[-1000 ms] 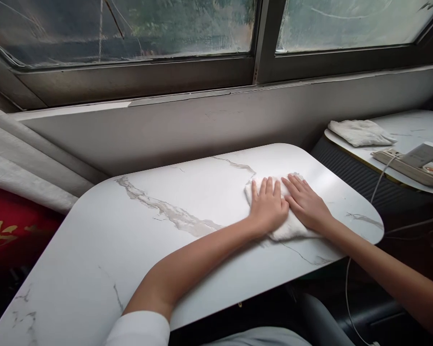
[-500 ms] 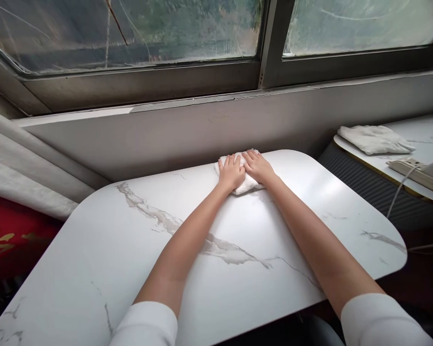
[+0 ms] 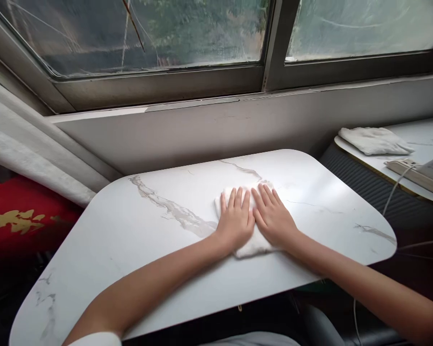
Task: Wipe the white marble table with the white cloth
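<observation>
A folded white cloth (image 3: 254,246) lies flat on the white marble-patterned table (image 3: 180,182), near its middle. My left hand (image 3: 236,218) rests palm down on the left part of the cloth, fingers stretched out and slightly spread. Beside it, my right hand (image 3: 274,218) presses flat on the right part, its fingers also extended. The two thumbs meet or nearly meet over the cloth. Neither hand is wrapped around it, and the palms cover much of its surface.
A wall and window frame (image 3: 159,89) run along the table's far edge. On the right, a second table (image 3: 426,132) bears another white cloth (image 3: 375,140) and a power strip (image 3: 400,166) with a white cable. A pale curtain (image 3: 32,139) and red fabric (image 3: 54,206) are at left.
Both hands have drawn the cloth from the table's far edge back toward me, to the middle. My elbows are bent more outward, and the view has shifted slightly.
</observation>
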`<act>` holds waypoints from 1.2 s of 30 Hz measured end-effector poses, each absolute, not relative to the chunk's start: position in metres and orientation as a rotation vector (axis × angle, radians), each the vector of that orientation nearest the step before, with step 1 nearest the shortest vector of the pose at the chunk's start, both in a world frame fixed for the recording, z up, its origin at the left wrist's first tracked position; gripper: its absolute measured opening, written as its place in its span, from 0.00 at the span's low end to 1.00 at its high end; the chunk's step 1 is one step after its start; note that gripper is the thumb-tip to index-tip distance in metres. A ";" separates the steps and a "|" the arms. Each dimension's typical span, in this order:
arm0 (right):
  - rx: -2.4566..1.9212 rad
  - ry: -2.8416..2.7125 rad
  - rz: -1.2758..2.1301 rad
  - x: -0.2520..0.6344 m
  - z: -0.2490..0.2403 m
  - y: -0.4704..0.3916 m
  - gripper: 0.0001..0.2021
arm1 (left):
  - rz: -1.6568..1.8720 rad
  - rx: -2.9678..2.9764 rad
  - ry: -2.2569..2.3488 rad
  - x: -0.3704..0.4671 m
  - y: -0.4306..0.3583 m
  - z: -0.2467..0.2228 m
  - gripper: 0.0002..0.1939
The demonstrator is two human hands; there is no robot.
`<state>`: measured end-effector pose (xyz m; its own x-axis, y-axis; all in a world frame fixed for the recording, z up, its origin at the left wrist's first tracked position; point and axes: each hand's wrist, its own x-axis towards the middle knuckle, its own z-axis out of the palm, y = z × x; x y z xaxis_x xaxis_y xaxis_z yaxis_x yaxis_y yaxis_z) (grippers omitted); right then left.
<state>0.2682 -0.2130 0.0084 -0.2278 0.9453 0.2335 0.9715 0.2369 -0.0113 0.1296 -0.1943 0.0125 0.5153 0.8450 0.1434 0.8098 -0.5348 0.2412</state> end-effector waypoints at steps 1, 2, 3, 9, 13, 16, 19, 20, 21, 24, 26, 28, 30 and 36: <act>-1.795 -2.328 -0.218 0.265 0.008 -0.230 0.27 | 0.379 2.629 1.401 0.124 -0.210 0.012 0.27; -1.772 -2.339 -0.236 0.261 0.008 -0.246 0.27 | 0.391 2.650 1.368 0.118 -0.225 0.012 0.28; -1.751 -2.346 -0.254 0.256 0.007 -0.260 0.27 | 0.396 2.668 1.335 0.111 -0.239 0.012 0.28; -1.589 -2.420 -0.288 0.225 0.010 -0.307 0.32 | 0.321 2.652 1.229 0.070 -0.287 0.021 0.29; -1.501 -2.477 -0.217 0.208 0.013 -0.302 0.31 | 0.297 2.455 1.245 0.048 -0.285 0.026 0.30; -1.478 -2.509 -0.103 0.199 0.015 -0.276 0.30 | 0.381 2.216 1.353 0.039 -0.262 0.024 0.29; -1.529 -2.464 0.031 0.187 0.016 -0.229 0.28 | 0.499 2.070 1.522 0.037 -0.220 0.018 0.30; -1.553 -2.435 0.067 0.182 0.016 -0.211 0.28 | 0.527 2.071 1.582 0.037 -0.202 0.015 0.29; -1.576 -2.402 0.093 0.176 0.017 -0.192 0.28 | 0.550 2.095 1.639 0.036 -0.184 0.013 0.29; -1.649 -2.291 0.113 0.161 0.016 -0.138 0.27 | 0.608 2.214 1.753 0.034 -0.127 0.008 0.25; -1.687 -2.222 0.114 0.153 0.015 -0.108 0.26 | 0.632 2.262 1.765 0.031 -0.094 0.007 0.24; -1.717 -2.163 0.118 0.147 0.013 -0.085 0.26 | 0.640 2.283 1.743 0.027 -0.067 0.008 0.24; -1.745 -2.120 0.124 0.141 0.012 -0.068 0.26 | 0.635 2.304 1.715 0.023 -0.046 0.009 0.24; -1.760 -2.093 0.153 0.131 0.012 -0.046 0.25 | 0.637 2.280 1.756 0.015 -0.027 0.010 0.24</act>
<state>0.1307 -0.0460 0.0115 -0.1271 0.9647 0.2306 0.9208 0.2012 -0.3341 0.0150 -0.0270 0.0100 0.2044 0.9547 0.2163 0.8714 -0.2782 0.4042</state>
